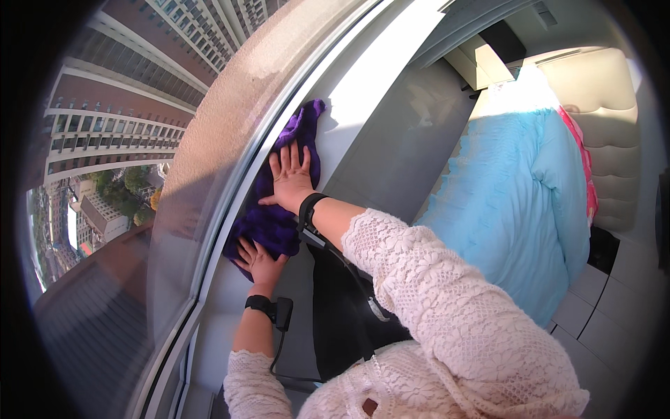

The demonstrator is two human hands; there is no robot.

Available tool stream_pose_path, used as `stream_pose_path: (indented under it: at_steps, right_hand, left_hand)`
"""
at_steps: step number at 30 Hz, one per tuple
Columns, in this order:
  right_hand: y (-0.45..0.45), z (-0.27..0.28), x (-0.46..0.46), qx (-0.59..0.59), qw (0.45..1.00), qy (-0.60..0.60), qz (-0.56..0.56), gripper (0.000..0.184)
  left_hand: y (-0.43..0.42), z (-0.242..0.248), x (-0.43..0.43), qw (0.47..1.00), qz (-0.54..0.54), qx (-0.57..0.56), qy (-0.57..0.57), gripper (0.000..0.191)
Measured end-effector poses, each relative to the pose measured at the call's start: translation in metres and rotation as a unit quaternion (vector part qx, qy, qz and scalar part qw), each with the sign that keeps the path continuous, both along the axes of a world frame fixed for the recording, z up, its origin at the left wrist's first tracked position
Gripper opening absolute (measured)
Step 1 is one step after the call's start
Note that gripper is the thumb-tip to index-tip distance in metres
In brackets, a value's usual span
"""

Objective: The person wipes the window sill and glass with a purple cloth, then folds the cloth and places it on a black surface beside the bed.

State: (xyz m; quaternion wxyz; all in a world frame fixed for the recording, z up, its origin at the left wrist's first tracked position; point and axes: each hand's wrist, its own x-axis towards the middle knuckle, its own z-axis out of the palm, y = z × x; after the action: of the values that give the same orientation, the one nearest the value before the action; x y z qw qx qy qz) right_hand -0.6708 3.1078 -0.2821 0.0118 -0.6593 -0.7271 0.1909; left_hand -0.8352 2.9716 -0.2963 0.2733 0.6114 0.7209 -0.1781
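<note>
A purple plush cloth (272, 222) lies crumpled along the white windowsill (340, 97), close against the window frame. My right hand (290, 180) rests flat on its upper part, fingers spread and pointing along the sill. My left hand (260, 264) presses on the lower end of the cloth, fingers also spread. Each wrist wears a black strap with a small device and a cable. The underside of the cloth is hidden.
Window glass and its frame (246, 160) run along the left, with tall buildings outside. To the right stands a bed with a light blue quilt (507, 194) and a padded beige headboard (610, 141). A cream cabinet (479, 63) is beyond it.
</note>
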Motion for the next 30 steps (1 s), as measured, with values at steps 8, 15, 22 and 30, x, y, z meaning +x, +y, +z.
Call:
stream_pose_path:
  at_steps: [8, 15, 22, 30]
  right_hand:
    - [0.0, 0.008, 0.002, -0.039, 0.999, -0.024, 0.022, 0.111]
    - [0.0, 0.012, 0.011, -0.021, 0.998, -0.016, 0.053, 0.102]
    - [-0.002, 0.003, 0.014, -0.008, 0.996, 0.003, 0.086, 0.101]
    - [0.01, 0.005, 0.064, 0.027, 0.977, 0.025, 0.209, 0.081]
  left_hand:
    - [-0.002, 0.0, -0.001, 1.0, 0.008, 0.007, -0.029, 0.108]
    - [-0.001, 0.003, -0.002, 1.0, 0.006, 0.006, -0.021, 0.107]
    - [-0.002, 0.007, -0.001, 0.999, 0.027, 0.012, -0.03, 0.108]
    - [0.031, 0.001, 0.044, 0.997, 0.007, 0.043, -0.058, 0.109]
